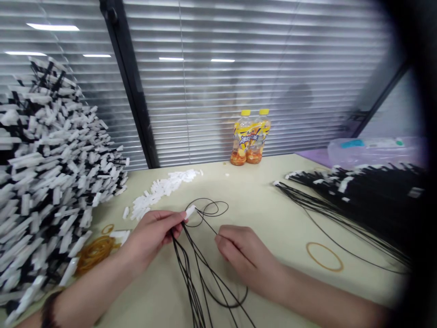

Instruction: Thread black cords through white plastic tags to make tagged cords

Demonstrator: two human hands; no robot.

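My left hand pinches a small white plastic piece at its fingertips, and several thin black cords hang from that grip and loop over the table. My right hand lies a little to the right, its fingers closed on one strand of the black cord. A large heap of white plastic pieces on black cords rises beyond my left forearm. Close to my left wrist lies a tangle of amber rubber bands.
Loose white plastic pieces lie scattered on the cream table. On the right are a black cord bundle, a single rubber band and a translucent plastic box. Two yellow-capped drink bottles stand against the window blinds.
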